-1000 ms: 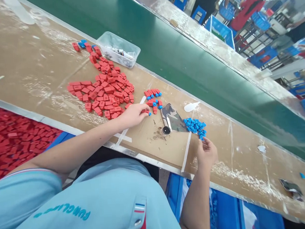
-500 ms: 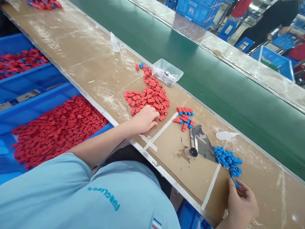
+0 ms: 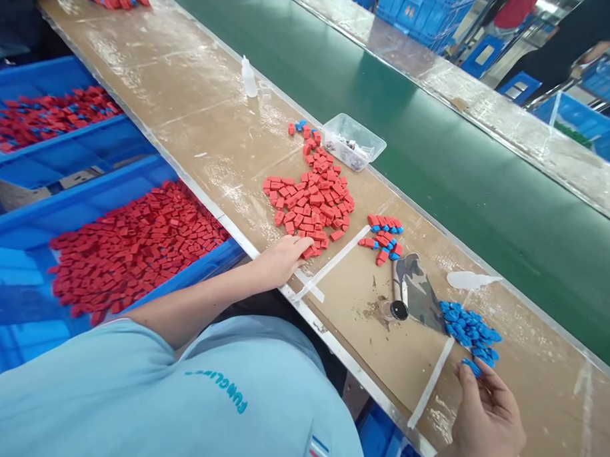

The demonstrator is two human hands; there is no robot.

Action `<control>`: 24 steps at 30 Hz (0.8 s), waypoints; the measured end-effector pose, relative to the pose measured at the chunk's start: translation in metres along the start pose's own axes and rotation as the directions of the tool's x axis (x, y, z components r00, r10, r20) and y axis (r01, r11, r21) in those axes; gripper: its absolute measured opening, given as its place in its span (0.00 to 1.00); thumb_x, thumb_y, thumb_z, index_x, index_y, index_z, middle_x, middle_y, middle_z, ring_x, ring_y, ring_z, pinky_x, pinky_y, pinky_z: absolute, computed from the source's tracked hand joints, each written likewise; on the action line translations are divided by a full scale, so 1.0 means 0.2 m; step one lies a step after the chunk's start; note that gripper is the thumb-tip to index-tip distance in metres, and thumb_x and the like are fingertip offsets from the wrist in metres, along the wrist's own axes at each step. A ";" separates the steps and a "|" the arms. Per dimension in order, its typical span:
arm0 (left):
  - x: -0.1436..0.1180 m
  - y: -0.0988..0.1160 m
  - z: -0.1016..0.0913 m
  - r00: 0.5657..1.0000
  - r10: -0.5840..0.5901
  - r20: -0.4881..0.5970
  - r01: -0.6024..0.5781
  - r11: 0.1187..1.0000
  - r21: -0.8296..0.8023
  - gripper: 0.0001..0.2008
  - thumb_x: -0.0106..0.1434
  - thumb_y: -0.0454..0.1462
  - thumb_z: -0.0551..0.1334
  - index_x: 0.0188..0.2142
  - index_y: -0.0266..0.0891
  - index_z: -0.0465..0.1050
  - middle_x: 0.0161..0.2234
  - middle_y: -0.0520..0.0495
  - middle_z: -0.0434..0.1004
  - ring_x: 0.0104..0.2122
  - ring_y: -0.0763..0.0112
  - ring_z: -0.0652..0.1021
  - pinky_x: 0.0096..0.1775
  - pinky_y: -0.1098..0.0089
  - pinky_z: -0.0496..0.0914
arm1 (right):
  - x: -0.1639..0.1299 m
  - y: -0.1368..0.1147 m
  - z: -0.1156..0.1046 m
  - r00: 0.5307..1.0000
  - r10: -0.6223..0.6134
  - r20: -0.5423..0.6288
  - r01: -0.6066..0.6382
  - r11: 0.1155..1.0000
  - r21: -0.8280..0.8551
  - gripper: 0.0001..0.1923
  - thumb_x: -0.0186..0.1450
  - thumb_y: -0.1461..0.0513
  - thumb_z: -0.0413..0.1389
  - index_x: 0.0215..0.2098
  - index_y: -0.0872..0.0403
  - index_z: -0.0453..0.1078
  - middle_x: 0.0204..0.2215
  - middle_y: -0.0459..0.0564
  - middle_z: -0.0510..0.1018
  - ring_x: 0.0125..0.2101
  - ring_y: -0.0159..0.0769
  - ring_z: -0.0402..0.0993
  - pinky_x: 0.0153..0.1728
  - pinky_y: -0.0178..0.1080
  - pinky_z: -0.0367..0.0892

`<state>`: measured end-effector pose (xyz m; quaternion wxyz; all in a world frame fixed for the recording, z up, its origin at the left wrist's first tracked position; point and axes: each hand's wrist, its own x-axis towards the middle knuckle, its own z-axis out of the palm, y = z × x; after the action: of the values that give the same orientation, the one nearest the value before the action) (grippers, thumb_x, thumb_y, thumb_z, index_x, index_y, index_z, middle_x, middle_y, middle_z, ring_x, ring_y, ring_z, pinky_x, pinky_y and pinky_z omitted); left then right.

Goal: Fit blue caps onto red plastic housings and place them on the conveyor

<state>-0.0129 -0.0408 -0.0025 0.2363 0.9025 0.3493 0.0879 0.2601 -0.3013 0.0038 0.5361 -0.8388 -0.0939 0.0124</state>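
Observation:
At the near edge of a loose pile of red plastic blocks (image 3: 316, 198), my left hand (image 3: 279, 261) has its fingers curled down around a red block (image 3: 307, 253). The fingertips partly hide that block. On the right, my right hand (image 3: 489, 409) pinches a small blue plastic piece (image 3: 470, 367) between thumb and fingers, beside a heap of similar blue pieces (image 3: 468, 326). Between the hands lie several red blocks joined to blue ends (image 3: 383, 224), a camouflage-patterned cloth (image 3: 420, 294) and a small round container with a black top (image 3: 398, 310).
A clear tray (image 3: 355, 143) of small parts and a white squeeze bottle (image 3: 248, 77) stand along the green conveyor belt (image 3: 329, 74). Blue crates (image 3: 182, 163) of red pieces sit left of the worktable (image 3: 181, 126). Beyond the belt, a person in black (image 3: 563, 39) bends over.
The view has shifted, so the table appears further right. My left hand has drawn back slightly toward the near table edge. My right hand stays by the blue heap, its blue piece now more visible.

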 end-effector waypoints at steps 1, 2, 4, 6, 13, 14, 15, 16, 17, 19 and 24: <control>-0.01 -0.01 -0.01 1.000 0.003 -0.010 -0.003 1.000 -0.016 0.15 0.63 0.31 0.56 0.51 0.37 0.63 0.43 0.42 0.72 0.45 0.60 0.72 0.49 0.61 0.67 | -0.01 -0.01 0.01 1.000 -0.006 0.004 0.006 1.000 0.001 0.26 0.49 0.54 0.66 0.45 0.54 0.75 0.36 0.53 0.78 0.38 0.44 0.76 0.46 0.47 0.72; -0.02 -0.01 -0.02 1.000 -0.002 -0.027 0.001 1.000 -0.027 0.17 0.63 0.31 0.56 0.53 0.37 0.63 0.44 0.42 0.72 0.45 0.60 0.72 0.49 0.61 0.67 | -0.02 -0.03 0.01 1.000 -0.016 0.007 0.016 1.000 0.000 0.26 0.49 0.54 0.66 0.45 0.54 0.75 0.36 0.52 0.78 0.37 0.43 0.76 0.46 0.47 0.71; -0.03 0.00 -0.05 0.995 -0.030 -0.091 0.026 0.999 -0.044 0.21 0.63 0.30 0.56 0.56 0.37 0.60 0.45 0.41 0.71 0.45 0.61 0.73 0.49 0.60 0.67 | -0.04 -0.06 0.02 0.999 -0.042 0.032 0.043 0.999 -0.013 0.26 0.50 0.52 0.66 0.45 0.55 0.75 0.34 0.53 0.78 0.36 0.43 0.75 0.44 0.47 0.72; -0.03 0.02 -0.07 0.985 -0.036 -0.171 0.022 0.996 -0.081 0.23 0.64 0.30 0.55 0.58 0.37 0.58 0.46 0.41 0.70 0.46 0.61 0.72 0.51 0.59 0.67 | -0.06 -0.09 0.04 0.993 -0.059 0.101 0.060 0.998 -0.017 0.27 0.50 0.51 0.66 0.45 0.55 0.75 0.33 0.52 0.78 0.35 0.41 0.76 0.42 0.46 0.73; 0.08 0.11 0.05 0.970 0.110 -0.216 -0.203 0.858 -0.471 0.11 0.63 0.30 0.55 0.45 0.37 0.71 0.44 0.42 0.70 0.45 0.65 0.72 0.50 0.65 0.69 | -0.09 -0.12 0.13 0.931 -0.196 0.309 0.187 0.981 0.059 0.22 0.53 0.52 0.65 0.42 0.54 0.75 0.35 0.53 0.78 0.34 0.36 0.74 0.39 0.42 0.72; 0.09 0.13 0.08 0.975 0.110 -0.192 -0.203 0.795 -0.572 0.10 0.63 0.30 0.56 0.43 0.37 0.71 0.43 0.42 0.71 0.44 0.66 0.73 0.49 0.65 0.69 | -0.09 -0.12 0.14 0.921 -0.219 0.322 0.207 0.976 0.069 0.21 0.53 0.53 0.65 0.41 0.54 0.74 0.35 0.52 0.78 0.34 0.35 0.74 0.39 0.42 0.72; 0.10 0.16 0.10 0.982 0.107 -0.153 -0.183 0.713 -0.676 0.09 0.62 0.31 0.57 0.42 0.36 0.71 0.42 0.42 0.71 0.43 0.67 0.74 0.48 0.66 0.70 | -0.09 -0.12 0.14 0.910 -0.240 0.337 0.229 0.971 0.074 0.19 0.54 0.53 0.64 0.41 0.54 0.74 0.34 0.52 0.78 0.33 0.35 0.74 0.39 0.42 0.72; 0.10 0.18 0.13 0.989 0.105 -0.102 -0.145 0.617 -0.773 0.08 0.62 0.31 0.59 0.41 0.35 0.71 0.41 0.42 0.72 0.42 0.68 0.74 0.48 0.66 0.70 | -0.10 -0.12 0.15 0.898 -0.262 0.354 0.253 0.965 0.073 0.18 0.55 0.53 0.63 0.40 0.54 0.74 0.34 0.52 0.78 0.33 0.35 0.74 0.39 0.42 0.72; 0.10 0.20 0.15 0.993 0.109 -0.042 -0.093 0.514 -0.853 0.07 0.61 0.32 0.60 0.40 0.35 0.70 0.40 0.43 0.73 0.41 0.68 0.75 0.47 0.66 0.70 | -0.10 -0.12 0.15 0.883 -0.287 0.371 0.284 0.957 0.064 0.17 0.56 0.53 0.62 0.40 0.54 0.74 0.33 0.52 0.78 0.33 0.35 0.74 0.39 0.43 0.72; 0.09 0.25 0.19 0.989 0.131 0.062 0.016 0.326 -0.945 0.09 0.58 0.34 0.64 0.39 0.35 0.69 0.39 0.44 0.74 0.41 0.68 0.75 0.48 0.65 0.70 | -0.11 -0.14 0.15 0.851 -0.338 0.403 0.360 0.933 0.024 0.16 0.58 0.53 0.61 0.40 0.54 0.74 0.33 0.52 0.78 0.33 0.36 0.74 0.41 0.44 0.71; 0.08 0.32 0.27 0.979 0.162 0.126 0.111 0.099 -0.989 0.16 0.53 0.38 0.70 0.35 0.36 0.65 0.38 0.46 0.74 0.42 0.68 0.75 0.48 0.64 0.69 | -0.13 -0.20 0.15 0.801 -0.409 0.436 0.494 0.864 -0.097 0.12 0.60 0.53 0.59 0.37 0.52 0.75 0.33 0.51 0.80 0.35 0.38 0.75 0.42 0.43 0.70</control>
<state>0.0544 -0.0909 -0.0175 0.8130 0.5190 0.1580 0.2112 0.2252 -0.2624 0.0255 0.4025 -0.8219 -0.4006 0.0456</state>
